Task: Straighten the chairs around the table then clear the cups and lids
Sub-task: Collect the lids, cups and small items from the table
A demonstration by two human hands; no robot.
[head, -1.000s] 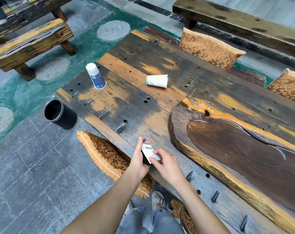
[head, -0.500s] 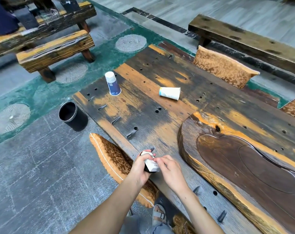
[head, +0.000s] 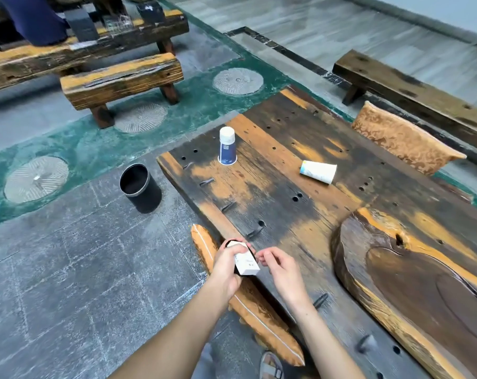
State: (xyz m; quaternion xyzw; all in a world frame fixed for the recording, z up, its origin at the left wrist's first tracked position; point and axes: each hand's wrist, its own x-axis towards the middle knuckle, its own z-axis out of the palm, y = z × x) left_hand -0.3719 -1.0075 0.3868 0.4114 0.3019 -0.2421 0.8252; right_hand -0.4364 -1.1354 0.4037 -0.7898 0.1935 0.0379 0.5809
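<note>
My left hand (head: pixel 226 266) grips a white paper cup (head: pixel 245 262) with a black lid part, held over the near edge of the worn wooden table (head: pixel 273 192). Just right of the cup, my right hand (head: pixel 282 269) has its fingers apart and holds nothing. An upside-down blue and white cup (head: pixel 227 146) stands near the table's far left corner. A white cup (head: pixel 318 171) lies on its side farther right. A cushioned chair back (head: pixel 245 299) sits against the near edge under my hands; another chair back (head: pixel 404 140) is on the far side.
A black round bin (head: pixel 140 188) stands on the grey floor left of the table. A carved wooden tea tray (head: pixel 412 272) covers the table's right part. Wooden benches (head: pixel 122 80) stand at the far left and back right (head: pixel 412 88). A person's dark clothing shows at top left.
The view has tilted up and left. My right hand has come off the cup and its fingers have spread; my left hand still holds the cup.
</note>
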